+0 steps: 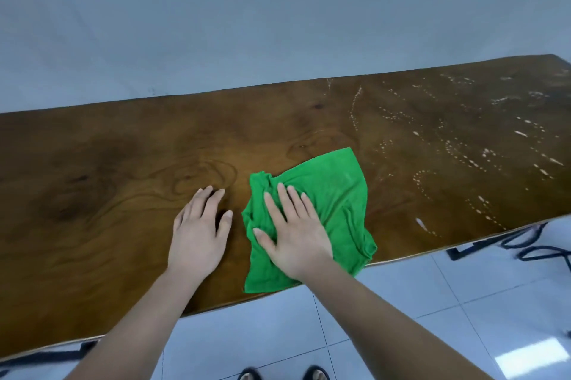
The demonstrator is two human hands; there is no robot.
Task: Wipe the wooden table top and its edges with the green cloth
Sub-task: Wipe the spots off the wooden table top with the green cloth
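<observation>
We see the wooden table top [123, 163] running across the view from lower left to upper right, dark brown with swirling grain and a slightly wavy near edge. The green cloth [336, 191] lies on it right of centre, crumpled and partly folded, bunched along its left side. Its near hem reaches the table's near edge. The right hand [293, 234] lies flat on the near-left part of the cloth, palm down, fingers straight and spread, thumb out to the left, pressing the fabric to the wood without curling around it. The left hand [197, 231] rests palm down on bare wood just beside the cloth. Its fingers are extended and close together, it grips nothing, and a narrow strip of wood shows between its thumb and the cloth's left side. Both forearms come in bare from the bottom of the view. To the right of the cloth, the wood carries pale streaks and dotted trails of droplets [463, 138], spreading toward the far right end. The wood left of the cloth looks even and unmarked. Behind the table stands a plain grey-blue wall [278, 9]. Below the near edge we see a pale tiled floor [463, 302], a dark cable [531, 248] looped on it at right, and the toes of dark footwear [315, 374] at bottom centre.
</observation>
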